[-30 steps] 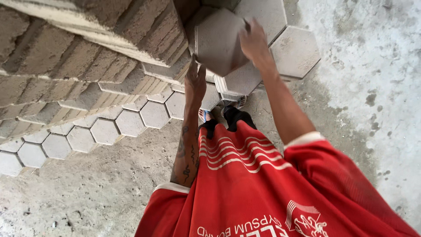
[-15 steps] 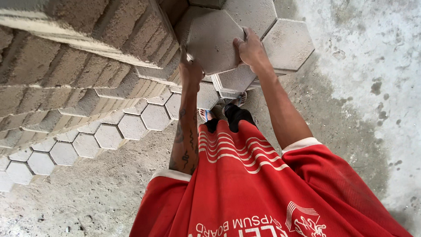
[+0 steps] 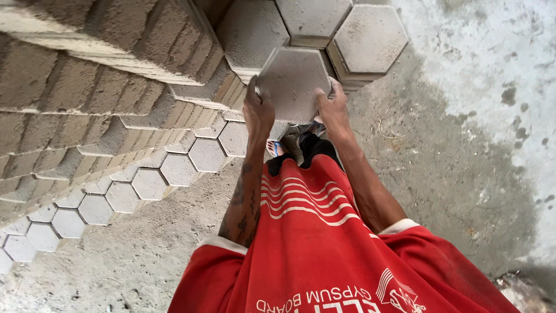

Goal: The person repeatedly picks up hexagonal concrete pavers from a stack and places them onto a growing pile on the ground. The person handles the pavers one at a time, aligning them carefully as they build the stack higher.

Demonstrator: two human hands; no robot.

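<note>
A grey hexagonal concrete paver is held flat in front of me, just below the low stacks of pavers. My left hand grips its left edge and my right hand grips its right edge. Behind it stand short stacks of the same pavers, one topped by a paver and another. My red shirt fills the bottom of the view.
A tall stepped stack of hexagonal pavers rises on the left. A row of single pavers lies on the ground along its foot. Sandy grey ground spreads to the right, paler at the far right. My sandalled feet show below the held paver.
Both hands have brought the paver down and toward me, away from the stacks. The view has tilted so the stacks sit higher in frame.
</note>
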